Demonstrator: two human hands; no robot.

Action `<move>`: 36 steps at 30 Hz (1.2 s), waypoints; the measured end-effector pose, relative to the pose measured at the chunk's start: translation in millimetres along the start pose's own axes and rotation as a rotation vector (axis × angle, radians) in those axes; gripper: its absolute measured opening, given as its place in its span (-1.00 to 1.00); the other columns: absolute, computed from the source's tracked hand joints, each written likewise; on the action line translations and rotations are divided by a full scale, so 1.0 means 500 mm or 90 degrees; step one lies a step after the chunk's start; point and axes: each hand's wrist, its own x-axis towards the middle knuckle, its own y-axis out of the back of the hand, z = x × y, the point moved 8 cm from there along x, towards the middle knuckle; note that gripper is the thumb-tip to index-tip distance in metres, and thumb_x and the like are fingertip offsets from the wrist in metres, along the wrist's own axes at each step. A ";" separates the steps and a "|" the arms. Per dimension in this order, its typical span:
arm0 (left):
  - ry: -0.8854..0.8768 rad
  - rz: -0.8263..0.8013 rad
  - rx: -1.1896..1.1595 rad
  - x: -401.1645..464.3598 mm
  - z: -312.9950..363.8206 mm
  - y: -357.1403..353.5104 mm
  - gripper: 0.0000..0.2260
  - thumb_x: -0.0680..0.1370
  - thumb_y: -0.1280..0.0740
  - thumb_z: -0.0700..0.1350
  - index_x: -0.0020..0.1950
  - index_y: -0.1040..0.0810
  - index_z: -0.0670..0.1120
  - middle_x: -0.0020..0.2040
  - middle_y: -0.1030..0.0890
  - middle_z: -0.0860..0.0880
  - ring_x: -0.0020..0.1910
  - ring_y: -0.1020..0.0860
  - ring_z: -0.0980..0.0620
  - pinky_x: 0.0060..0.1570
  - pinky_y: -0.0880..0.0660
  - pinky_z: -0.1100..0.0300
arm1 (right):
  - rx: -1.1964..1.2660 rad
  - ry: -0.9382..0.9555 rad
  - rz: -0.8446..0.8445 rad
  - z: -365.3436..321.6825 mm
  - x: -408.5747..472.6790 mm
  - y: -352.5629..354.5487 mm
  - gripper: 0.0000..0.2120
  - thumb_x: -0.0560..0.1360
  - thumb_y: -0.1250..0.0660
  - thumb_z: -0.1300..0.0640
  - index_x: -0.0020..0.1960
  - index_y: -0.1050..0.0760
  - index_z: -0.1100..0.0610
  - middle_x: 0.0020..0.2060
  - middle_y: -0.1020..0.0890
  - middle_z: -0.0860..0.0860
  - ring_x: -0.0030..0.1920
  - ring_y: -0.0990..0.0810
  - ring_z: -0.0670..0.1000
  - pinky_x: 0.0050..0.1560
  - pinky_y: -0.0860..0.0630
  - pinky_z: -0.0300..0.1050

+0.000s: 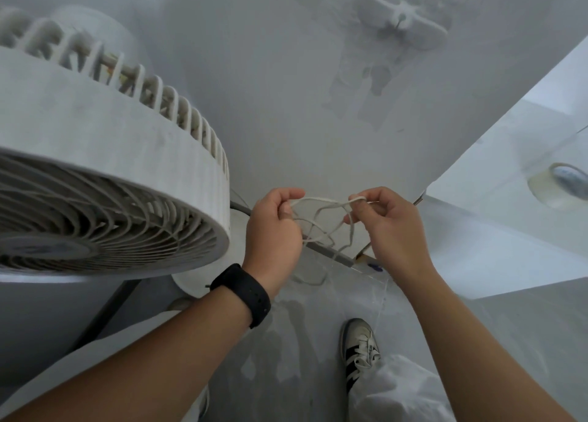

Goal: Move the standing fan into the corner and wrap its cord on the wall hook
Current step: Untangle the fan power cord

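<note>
The white standing fan (95, 173) fills the left of the view, its round head tilted toward me and its round base (194, 286) on the floor by the wall. A thin white cord (321, 221) is stretched in several loose loops between my hands. My left hand (273, 230), with a black band on the wrist, grips one end of the loops. My right hand (388, 227) pinches the other end between thumb and fingers. High on the white wall sits a white wall hook (401, 20), well above both hands.
A white panel or door (509, 141) angles out from the wall at the right, with a roll of tape (560, 184) on a white surface beside it. My shoe (361, 348) and white trouser leg stand on the grey floor below my hands.
</note>
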 end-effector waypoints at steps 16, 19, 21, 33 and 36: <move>0.079 -0.117 -0.069 -0.013 -0.011 -0.046 -0.66 0.76 -0.14 0.00 -0.16 -0.46 -0.09 -0.34 -0.57 0.02 -0.38 -0.53 0.01 -0.31 -0.50 0.16 | -0.055 0.046 -0.086 0.004 -0.003 -0.023 -0.88 0.63 -0.35 0.00 -0.06 -0.56 -0.02 -0.23 -0.73 -0.09 -0.29 -0.60 -0.10 -0.27 -0.53 -0.18; 0.090 -0.108 -0.227 -0.012 -0.001 -0.042 -0.67 0.77 -0.12 -0.06 -0.16 -0.46 -0.07 -0.31 -0.57 0.02 -0.35 -0.49 0.03 -0.25 -0.48 0.15 | -0.326 0.071 -0.084 0.033 0.011 -0.011 -0.86 0.66 -0.23 -0.05 -0.03 -0.51 -0.08 -0.23 -0.69 -0.09 -0.29 -0.60 0.00 -0.24 -0.59 -0.03; 0.044 -0.137 -0.244 -0.013 0.021 -0.043 -0.68 0.77 -0.10 -0.10 -0.14 -0.46 -0.07 -0.32 -0.53 0.04 -0.36 -0.44 0.05 -0.22 -0.42 0.14 | -0.473 0.021 -0.121 0.071 0.016 -0.008 -0.83 0.68 -0.17 -0.02 0.00 -0.51 -0.07 -0.17 -0.66 -0.01 -0.20 -0.60 0.07 -0.11 -0.61 0.07; -0.133 -0.162 -0.090 -0.026 0.065 -0.036 -0.75 0.71 -0.17 -0.13 -0.09 -0.57 -0.04 -0.29 -0.57 -0.01 -0.30 -0.45 -0.06 -0.22 -0.46 0.15 | -0.263 0.221 -0.078 -0.008 0.002 -0.032 -0.85 0.66 -0.31 0.12 0.12 -0.65 0.09 -0.17 -0.60 -0.10 -0.13 -0.54 -0.14 -0.16 -0.35 -0.45; -0.135 -0.148 -0.088 -0.033 0.074 -0.029 -0.68 0.60 -0.20 0.07 -0.16 -0.60 -0.09 -0.36 -0.54 -0.09 -0.29 -0.49 -0.26 -0.29 -0.45 0.00 | -0.339 0.351 -0.049 -0.036 -0.018 -0.031 -0.86 0.63 -0.32 0.21 0.11 -0.64 0.11 -0.09 -0.61 -0.06 -0.13 -0.56 -0.08 -0.10 -0.44 -0.31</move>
